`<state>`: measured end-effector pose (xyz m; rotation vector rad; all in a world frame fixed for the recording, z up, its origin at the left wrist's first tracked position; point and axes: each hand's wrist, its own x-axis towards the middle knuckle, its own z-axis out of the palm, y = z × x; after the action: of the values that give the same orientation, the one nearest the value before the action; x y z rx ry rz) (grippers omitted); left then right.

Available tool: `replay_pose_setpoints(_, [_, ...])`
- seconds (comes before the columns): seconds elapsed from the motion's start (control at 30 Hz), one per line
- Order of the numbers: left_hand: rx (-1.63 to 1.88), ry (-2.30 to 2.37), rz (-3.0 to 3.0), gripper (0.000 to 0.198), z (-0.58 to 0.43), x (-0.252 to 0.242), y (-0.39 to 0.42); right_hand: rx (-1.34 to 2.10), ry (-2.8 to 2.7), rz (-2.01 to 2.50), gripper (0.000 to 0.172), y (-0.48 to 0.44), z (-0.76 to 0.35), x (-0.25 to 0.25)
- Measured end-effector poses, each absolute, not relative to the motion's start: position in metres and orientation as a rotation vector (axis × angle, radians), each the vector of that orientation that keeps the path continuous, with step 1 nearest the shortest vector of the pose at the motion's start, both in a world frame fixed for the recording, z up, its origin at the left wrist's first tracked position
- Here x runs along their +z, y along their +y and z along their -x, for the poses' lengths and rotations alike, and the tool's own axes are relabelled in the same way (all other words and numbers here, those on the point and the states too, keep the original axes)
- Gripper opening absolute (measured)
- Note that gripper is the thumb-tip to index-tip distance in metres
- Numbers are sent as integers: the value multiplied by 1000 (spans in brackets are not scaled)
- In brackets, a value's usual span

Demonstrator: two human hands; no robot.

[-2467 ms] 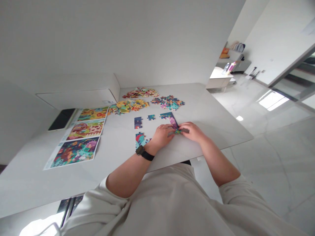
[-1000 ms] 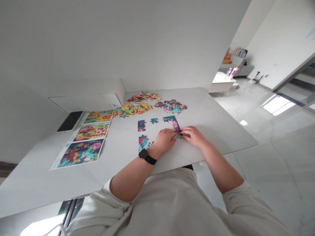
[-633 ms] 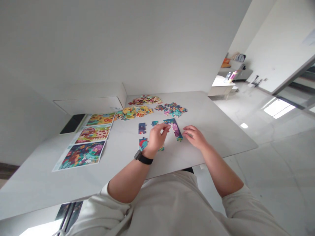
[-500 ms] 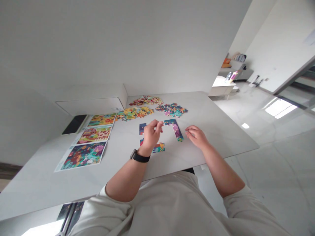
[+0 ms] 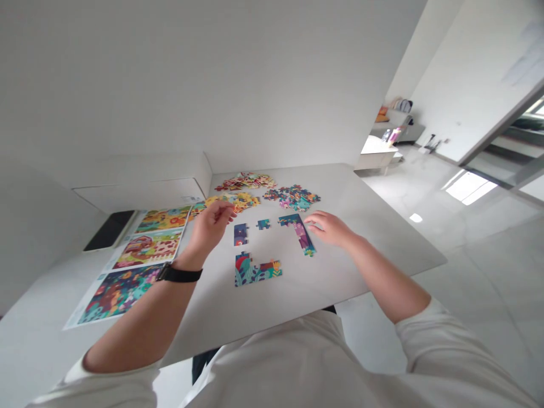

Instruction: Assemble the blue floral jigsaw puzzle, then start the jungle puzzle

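My left hand [image 5: 209,226], with a black watch on its wrist, hovers above the table near the yellow pile of puzzle pieces [image 5: 240,199]. Its fingers are curled in a pinch, and I cannot make out what they hold, if anything. My right hand [image 5: 328,228] lies on the table with its fingers stretched out, the tips beside the joined L-shaped strip [image 5: 298,231]. Between my hands lie a small dark blue section [image 5: 240,233], a single teal piece [image 5: 263,224] and a joined corner section [image 5: 255,270].
A reddish pile [image 5: 246,181] and a teal-purple pile [image 5: 293,196] of loose pieces lie at the far side of the white table [image 5: 374,226]. Three picture sheets [image 5: 142,249], a black phone [image 5: 109,230] and a white box [image 5: 140,184] sit on the left.
Both hands let go of the L-shaped strip. My left hand rose and swung left towards the yellow pile. My right hand stayed beside the strip. The camera tilted.
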<state>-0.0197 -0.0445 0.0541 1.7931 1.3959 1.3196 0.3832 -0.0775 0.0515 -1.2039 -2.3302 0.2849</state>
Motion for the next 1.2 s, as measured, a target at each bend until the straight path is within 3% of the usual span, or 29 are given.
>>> replay_pose_setpoints(0.23, [1187, 1531, -1780, 35, 19, 13, -47, 339, -2237, 1457, 23, 10, -376, 53])
replay_pose_setpoints(0.57, [1157, 1424, -1630, 43, 21, 1, -48, 151, -2061, 1926, 25, 111, -361, 43])
replay_pose_setpoints(0.73, [1152, 1432, -1623, 39, 22, -1, -51, 93, -2189, 1847, 32, 133, -348, 27])
replay_pose_setpoints(1.03, [1123, 1427, -1590, 34, 24, -2, -53, 119, -2130, 1936, 20, 138, -368, 12])
replay_pose_setpoints(1.2, [1134, 1423, -1586, 36, 23, -2, -53, 98, -2056, 1927, 30, 138, -369, 12])
